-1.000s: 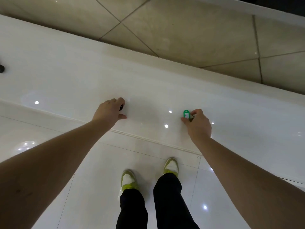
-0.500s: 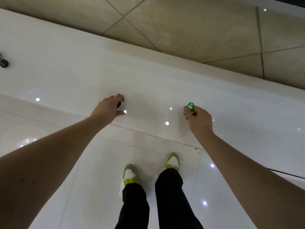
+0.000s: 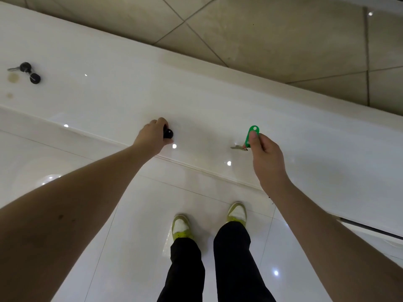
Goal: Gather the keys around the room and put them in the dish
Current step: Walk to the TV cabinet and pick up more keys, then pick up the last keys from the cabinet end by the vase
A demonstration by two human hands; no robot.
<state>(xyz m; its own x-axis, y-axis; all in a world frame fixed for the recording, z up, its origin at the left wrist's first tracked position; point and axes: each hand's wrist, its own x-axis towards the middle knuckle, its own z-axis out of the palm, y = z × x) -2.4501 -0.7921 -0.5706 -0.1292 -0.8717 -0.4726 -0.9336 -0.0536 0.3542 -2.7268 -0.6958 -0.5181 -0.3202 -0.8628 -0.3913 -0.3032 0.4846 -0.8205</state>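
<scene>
My right hand [image 3: 262, 152] pinches a green key tag [image 3: 252, 135] above the white ledge [image 3: 122, 83]; a metal key [image 3: 238, 147] hangs from the tag to the left. Around a black-headed key [image 3: 168, 133], my left hand [image 3: 152, 136] is closed at the ledge's front part; only the black head shows past my fingers. Another pair of black-headed keys [image 3: 30, 73] lies on the ledge at the far left, away from both hands. No dish is in view.
The ledge runs diagonally from upper left to lower right, with beige wall tiles [image 3: 272, 33] behind it. Brown stains [image 3: 13, 78] mark the ledge beside the far-left keys. My feet in green-and-white shoes [image 3: 181, 227] stand on glossy white floor tiles.
My right hand has lifted the green tag off the ledge, and its metal key now dangles free. The view has shifted so the far-left keys show fully. My left hand stays closed on the black key.
</scene>
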